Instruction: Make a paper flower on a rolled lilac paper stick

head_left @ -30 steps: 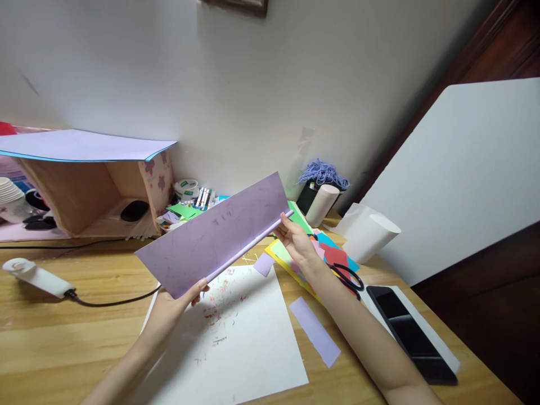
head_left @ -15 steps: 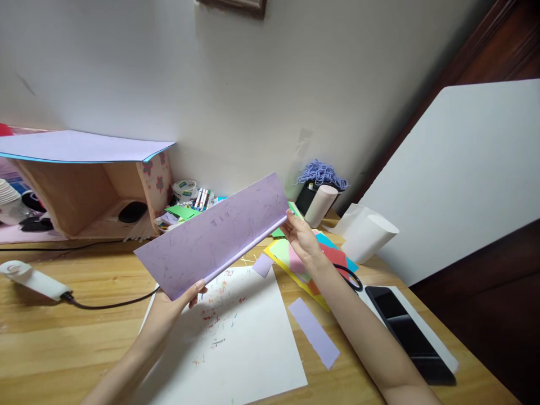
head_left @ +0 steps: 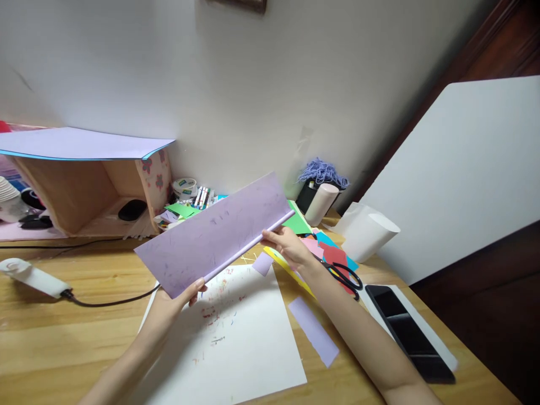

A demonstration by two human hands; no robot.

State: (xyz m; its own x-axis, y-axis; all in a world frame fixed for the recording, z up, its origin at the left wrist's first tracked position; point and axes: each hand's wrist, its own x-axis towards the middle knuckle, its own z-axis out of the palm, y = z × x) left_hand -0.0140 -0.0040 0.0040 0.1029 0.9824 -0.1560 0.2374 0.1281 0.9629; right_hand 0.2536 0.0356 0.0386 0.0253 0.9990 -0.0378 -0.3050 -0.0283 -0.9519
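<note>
A sheet of purple paper (head_left: 219, 230) with dark smudges is held tilted above the table, its near long edge rolled into a thin tube. My left hand (head_left: 185, 295) pinches the lower left end of that roll, thumb on top. Farther along the roll, my right hand (head_left: 289, 244) grips it with the fingertips, short of the far right end. Beneath the purple paper lies a large white sheet (head_left: 253, 337) marked with coloured stains. A purple strip (head_left: 314, 332) and a small purple scrap (head_left: 262, 263) rest on the wood nearby.
Black-handled scissors (head_left: 346, 275) lie by coloured paper sheets (head_left: 337, 253) on the right, near a black phone (head_left: 409, 332). Behind stand a pot of blue yarn (head_left: 320, 171) and a white paper roll (head_left: 369, 233). At left are a cardboard box (head_left: 84, 197) and a white power strip (head_left: 36, 278).
My right hand has slid down along the roll, leftward from its far end, uncovering that end and more of the scissors. My left hand and the purple paper stay nearly in place.
</note>
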